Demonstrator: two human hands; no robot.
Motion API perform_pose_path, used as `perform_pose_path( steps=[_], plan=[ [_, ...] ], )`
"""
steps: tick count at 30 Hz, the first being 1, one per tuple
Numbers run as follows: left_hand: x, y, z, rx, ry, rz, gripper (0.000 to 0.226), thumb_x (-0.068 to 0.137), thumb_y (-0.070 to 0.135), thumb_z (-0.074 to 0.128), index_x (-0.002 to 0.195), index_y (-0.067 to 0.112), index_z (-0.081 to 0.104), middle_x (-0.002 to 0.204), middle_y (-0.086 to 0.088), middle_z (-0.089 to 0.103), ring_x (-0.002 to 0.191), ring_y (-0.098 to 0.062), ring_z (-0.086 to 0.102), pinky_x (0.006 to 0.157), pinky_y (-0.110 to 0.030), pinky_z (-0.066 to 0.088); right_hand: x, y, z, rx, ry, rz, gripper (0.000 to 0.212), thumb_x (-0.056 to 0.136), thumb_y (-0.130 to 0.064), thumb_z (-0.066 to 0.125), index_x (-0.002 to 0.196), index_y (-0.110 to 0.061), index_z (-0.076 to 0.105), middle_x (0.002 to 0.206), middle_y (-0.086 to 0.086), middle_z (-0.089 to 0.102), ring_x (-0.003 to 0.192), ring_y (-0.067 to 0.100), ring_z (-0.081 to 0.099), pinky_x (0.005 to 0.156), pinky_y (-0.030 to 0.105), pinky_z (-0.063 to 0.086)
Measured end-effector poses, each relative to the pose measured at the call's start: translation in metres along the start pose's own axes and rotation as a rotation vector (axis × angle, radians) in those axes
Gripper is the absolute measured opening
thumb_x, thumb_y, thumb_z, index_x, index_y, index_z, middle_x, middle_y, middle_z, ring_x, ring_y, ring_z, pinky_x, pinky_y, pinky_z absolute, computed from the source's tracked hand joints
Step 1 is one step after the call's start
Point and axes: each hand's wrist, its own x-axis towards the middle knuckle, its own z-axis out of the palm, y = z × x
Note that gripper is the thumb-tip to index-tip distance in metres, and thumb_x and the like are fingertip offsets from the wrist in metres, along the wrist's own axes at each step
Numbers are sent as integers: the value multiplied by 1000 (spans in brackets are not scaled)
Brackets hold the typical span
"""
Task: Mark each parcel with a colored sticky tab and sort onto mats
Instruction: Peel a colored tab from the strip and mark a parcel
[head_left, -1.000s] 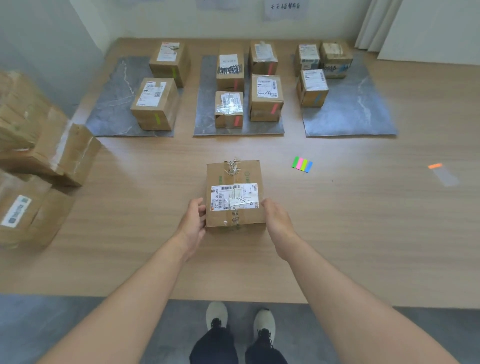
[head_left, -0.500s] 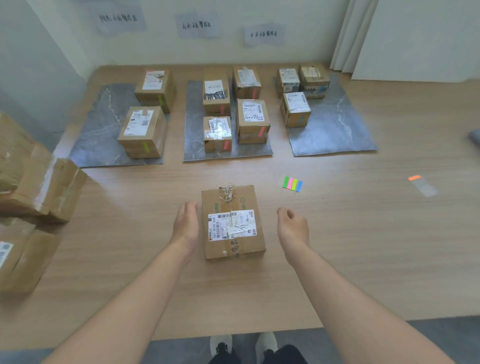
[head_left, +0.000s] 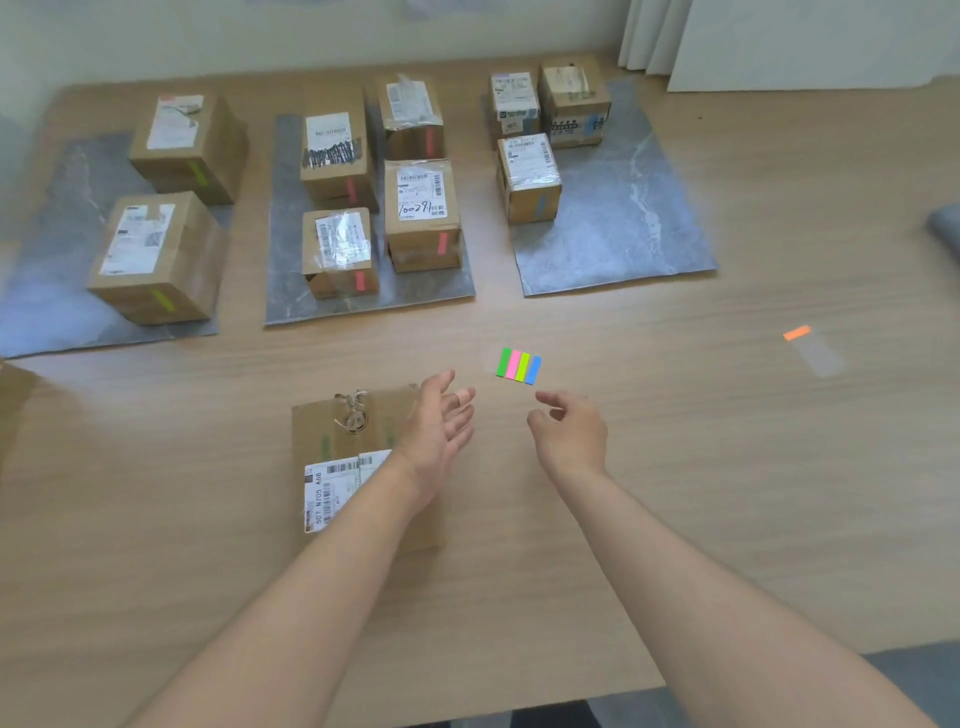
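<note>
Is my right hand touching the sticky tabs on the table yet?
Apart. The head view shows bare table between the right hand and the sticky tabs; its fingers are open and empty.

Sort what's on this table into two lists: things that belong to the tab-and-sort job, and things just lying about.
Part of the job:
- unmarked parcel under the left hand
- sticky tab pad ahead of the right hand
- three grey mats with nine tabbed parcels

Lying about:
- orange tab strip off to the right
- grey thing at the right edge, cut off
</note>
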Motion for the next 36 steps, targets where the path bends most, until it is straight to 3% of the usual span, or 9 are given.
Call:
perform_pose_path(
  steps=[7,12,15,18,22,26,29,32,36],
  plan=[
    [50,-11,48,10,50,-69,52,104,44,34,151,22,34,149,-9,49,140,-22,44,116,-40,33,71,17,-12,-295,-87,-278,33,87,-6,64,119,-14,73,119,6,66,101,25,66,91,33,49],
    [66,-14,59,21,44,-104,51,104,45,33,150,25,36,151,-6,47,141,-22,42,118,-38,31,96,17,3,-318,-155,-380,33,88,1,62,116,-10,74,108,11,63,90,29,67,85,35,51],
    [77,-14,61,41,54,-129,49,104,44,32,149,24,40,150,-6,48,138,-21,45,118,-37,31,109,12,14,-310,-162,-395,29,86,0,65,113,-8,76,101,14,63,87,31,66,79,32,48],
    [84,-16,62,50,51,-135,50,105,43,31,150,22,39,149,-7,48,137,-21,47,117,-37,31,120,11,19,-345,-202,-397,29,85,-11,75,114,-7,75,99,13,62,89,29,63,71,23,35],
    [92,-19,62,78,67,-132,50,106,40,28,151,18,38,149,-9,50,137,-23,47,116,-40,34,132,6,22,-368,-226,-351,29,80,-21,83,105,-8,76,99,13,61,86,28,61,71,31,40],
    [93,-21,61,100,67,-111,38,108,34,30,138,18,46,146,-10,51,137,-26,47,108,-45,43,143,-5,22,-398,-241,-238,26,72,-20,89,94,-13,79,94,10,70,81,22,62,65,28,34],
    [94,-23,57,83,55,-115,36,108,32,30,136,16,45,145,-11,52,137,-26,47,92,-46,54,153,-12,19,-431,-282,-217,23,73,-18,88,94,-14,79,93,8,74,87,25,68,66,27,41],
    [95,-21,54,89,44,-112,42,108,35,32,141,12,44,142,-9,55,134,-24,49,75,-45,60,153,-16,18,-598,-333,-354,16,85,-19,78,100,-14,78,98,11,71,94,30,66,68,30,41],
    [95,-18,58,168,18,-98,23,107,32,34,107,26,56,130,-4,56,128,-23,51,61,-43,61,141,-10,16,-737,-327,-571,17,94,-21,60,96,-9,73,99,13,61,93,37,61,65,36,41]
  ],
)
